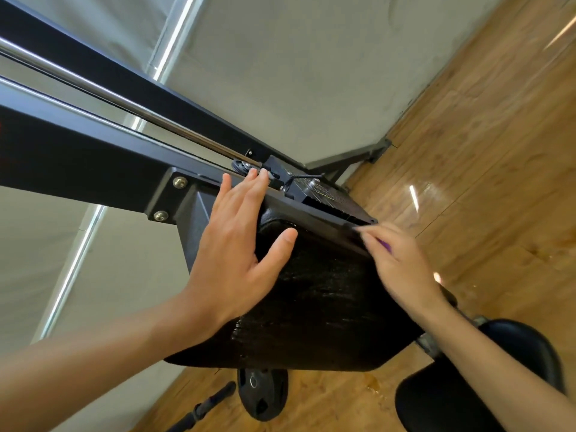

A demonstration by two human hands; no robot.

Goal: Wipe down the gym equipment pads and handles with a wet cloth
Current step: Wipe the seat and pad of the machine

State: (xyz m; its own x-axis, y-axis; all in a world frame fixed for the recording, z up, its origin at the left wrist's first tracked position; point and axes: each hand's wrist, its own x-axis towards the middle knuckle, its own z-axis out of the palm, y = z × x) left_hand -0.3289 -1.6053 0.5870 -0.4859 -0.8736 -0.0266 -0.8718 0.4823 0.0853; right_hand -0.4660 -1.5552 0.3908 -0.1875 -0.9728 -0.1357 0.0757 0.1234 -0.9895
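Two hands on black pad (311, 291) at centre. Left hand (237, 244) at pad's 10 o'clock corner, flat and spread, fingertips reaching onto black frame (78, 157), thumb lying on pad. Right hand (402, 266) at 2 o'clock along pad's top edge, blurred, over sliver of purple cloth (384, 244); grip unreadable. Weight plate (261, 397) on wooden floor (483, 151) at 6 o'clock.

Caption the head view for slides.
Left hand flat on black textured pad; right hand holds purple cloth at its edge.
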